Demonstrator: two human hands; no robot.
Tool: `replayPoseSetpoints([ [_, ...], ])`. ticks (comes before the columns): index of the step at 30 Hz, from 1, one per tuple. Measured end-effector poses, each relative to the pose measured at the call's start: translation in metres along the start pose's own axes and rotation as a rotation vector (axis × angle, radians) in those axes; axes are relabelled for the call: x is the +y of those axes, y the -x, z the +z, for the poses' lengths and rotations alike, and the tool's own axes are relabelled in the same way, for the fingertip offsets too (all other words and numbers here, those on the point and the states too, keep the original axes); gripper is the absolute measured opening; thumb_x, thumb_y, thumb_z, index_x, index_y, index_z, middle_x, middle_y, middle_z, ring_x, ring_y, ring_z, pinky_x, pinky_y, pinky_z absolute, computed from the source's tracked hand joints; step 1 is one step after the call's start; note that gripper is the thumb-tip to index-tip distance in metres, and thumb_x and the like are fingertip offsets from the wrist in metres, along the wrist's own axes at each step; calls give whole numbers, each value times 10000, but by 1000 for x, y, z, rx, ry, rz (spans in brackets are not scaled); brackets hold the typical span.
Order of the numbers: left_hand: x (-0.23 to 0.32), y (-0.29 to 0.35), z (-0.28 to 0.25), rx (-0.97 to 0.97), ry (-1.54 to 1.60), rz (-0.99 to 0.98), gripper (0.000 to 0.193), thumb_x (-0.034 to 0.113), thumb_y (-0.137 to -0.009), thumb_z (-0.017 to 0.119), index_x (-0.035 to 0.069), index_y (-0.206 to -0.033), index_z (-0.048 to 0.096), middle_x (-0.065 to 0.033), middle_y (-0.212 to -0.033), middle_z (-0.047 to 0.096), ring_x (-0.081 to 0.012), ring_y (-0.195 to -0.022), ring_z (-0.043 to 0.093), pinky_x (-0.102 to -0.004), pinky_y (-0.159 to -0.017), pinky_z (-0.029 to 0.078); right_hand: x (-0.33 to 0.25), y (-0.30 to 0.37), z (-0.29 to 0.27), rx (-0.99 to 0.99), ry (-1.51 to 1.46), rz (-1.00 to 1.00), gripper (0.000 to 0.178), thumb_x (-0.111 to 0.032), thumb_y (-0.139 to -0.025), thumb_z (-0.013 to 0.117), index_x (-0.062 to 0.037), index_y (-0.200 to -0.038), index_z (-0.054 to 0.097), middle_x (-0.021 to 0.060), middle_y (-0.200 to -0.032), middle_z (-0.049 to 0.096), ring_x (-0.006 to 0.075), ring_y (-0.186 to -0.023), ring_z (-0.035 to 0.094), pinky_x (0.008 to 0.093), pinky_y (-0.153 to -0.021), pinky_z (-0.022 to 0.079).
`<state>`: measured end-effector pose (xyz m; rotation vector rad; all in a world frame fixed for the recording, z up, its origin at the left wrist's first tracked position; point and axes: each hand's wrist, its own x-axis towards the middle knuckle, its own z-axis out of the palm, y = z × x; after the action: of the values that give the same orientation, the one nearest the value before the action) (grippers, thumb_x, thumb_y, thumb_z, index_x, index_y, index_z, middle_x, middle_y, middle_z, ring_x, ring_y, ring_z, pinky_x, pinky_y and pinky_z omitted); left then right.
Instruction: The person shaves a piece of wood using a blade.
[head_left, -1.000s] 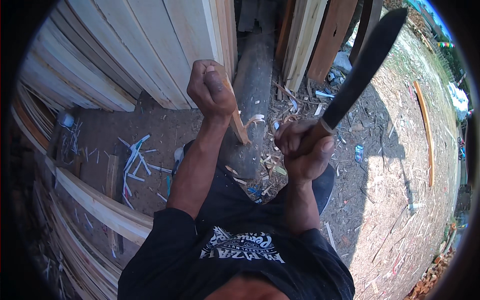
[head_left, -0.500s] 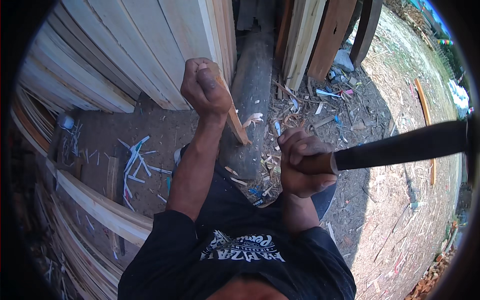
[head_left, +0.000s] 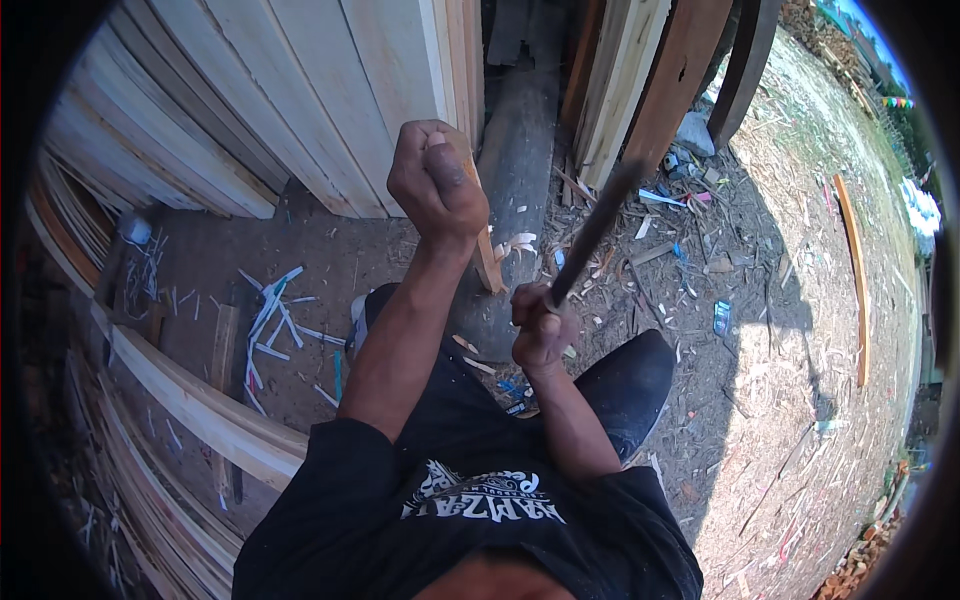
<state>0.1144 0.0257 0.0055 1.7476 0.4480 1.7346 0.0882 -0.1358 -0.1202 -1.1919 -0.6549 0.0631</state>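
Note:
My left hand (head_left: 436, 182) is closed round the upper part of a narrow wooden stick (head_left: 488, 265). The stick's lower end rests on a dark, weathered log (head_left: 520, 190) lying between the stacks of wood. Pale curled shavings (head_left: 514, 245) cling to the side of the stick. My right hand (head_left: 545, 327) grips a machete, its dark blade (head_left: 597, 235) pointing up and away to the right, slightly smeared by motion. The handle is mostly hidden inside my fist. A gap separates the blade from the stick.
Upright planks (head_left: 330, 110) lean at the far left, more boards (head_left: 650, 90) beyond the log at right. Long timbers (head_left: 190, 400) lie at near left. White strips (head_left: 270, 320) and wood chips litter the ground. An orange-brown batten (head_left: 855, 280) lies in the sunlit area at right.
My right hand has moved left and slightly down toward the stick, and the machete blade has swung from pointing right to pointing up. My left hand keeps its hold on the stick.

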Motion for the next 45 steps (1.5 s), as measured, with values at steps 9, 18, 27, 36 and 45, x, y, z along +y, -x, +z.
replayPoseSetpoints([
  [9,7,14,0,-55,41,-3,376,286,-911,358,-14,-748,517,-94,-665,512,-202,-600,496,-337,-582,418,-26,-39,6,-84,-62,1033,548,-536,-940,456,1,-964,563,2,-537,417,111,-388,387,256,-380,289],
  [18,13,12,4,-94,64,-31,343,256,-890,364,-17,-746,515,-102,-668,515,-216,-601,496,-348,-596,425,102,40,1,-106,381,491,504,-522,-936,476,-28,-885,561,-27,-511,387,73,-456,380,285,-447,336],
  [27,-24,-20,10,-140,125,-263,374,317,-890,354,-9,-824,523,-122,-680,540,-237,-581,517,-356,-578,451,84,30,18,-84,482,622,421,-401,-850,636,16,-892,593,194,-668,584,333,-566,564,425,-573,438],
  [36,-34,-32,-39,-130,434,-545,305,291,-857,327,54,-830,517,-112,-651,521,-243,-553,512,-363,-548,464,171,78,63,101,500,198,233,-213,-802,700,-52,-886,554,168,-692,575,412,-674,568,458,-647,450],
  [45,18,21,-49,-70,296,-302,471,418,-911,256,24,-840,504,-118,-595,512,-205,-505,499,-300,-477,442,18,48,41,117,-49,744,306,-282,-865,647,-14,-849,499,55,-705,542,162,-498,509,321,-490,437],
])
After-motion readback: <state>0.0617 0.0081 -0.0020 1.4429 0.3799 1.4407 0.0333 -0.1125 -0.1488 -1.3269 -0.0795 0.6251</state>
